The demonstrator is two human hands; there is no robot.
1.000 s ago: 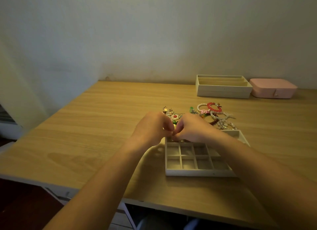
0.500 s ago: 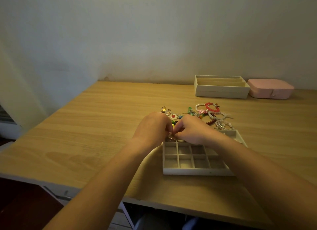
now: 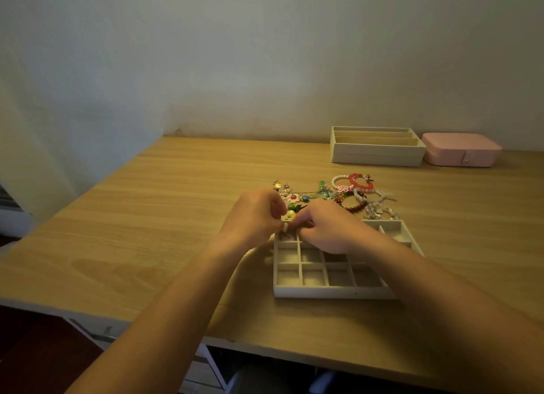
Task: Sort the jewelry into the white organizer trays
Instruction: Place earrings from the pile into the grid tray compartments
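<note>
A white grid organizer tray (image 3: 332, 292) lies on the wooden desk in front of me. Both hands meet over its far left corner. My left hand (image 3: 253, 217) and my right hand (image 3: 326, 229) pinch a small pale jewelry piece (image 3: 287, 218) between their fingertips, just above the corner compartment. A small item lies in that compartment (image 3: 285, 237). Beyond the tray sits a heap of jewelry (image 3: 350, 198): bead bracelets in red, white and dark red, a flower charm, earrings. A second white tray (image 3: 375, 155) with long slots stands at the back.
A pink jewelry box (image 3: 460, 150) sits at the back right beside the long-slot tray. The wall runs behind the desk. The desk's front edge (image 3: 88, 317) is near me, with a dark floor and drawers below.
The view has shifted slightly. Both hands stay together at the tray's far left corner and have dropped a little closer to it, still working the small piece.
</note>
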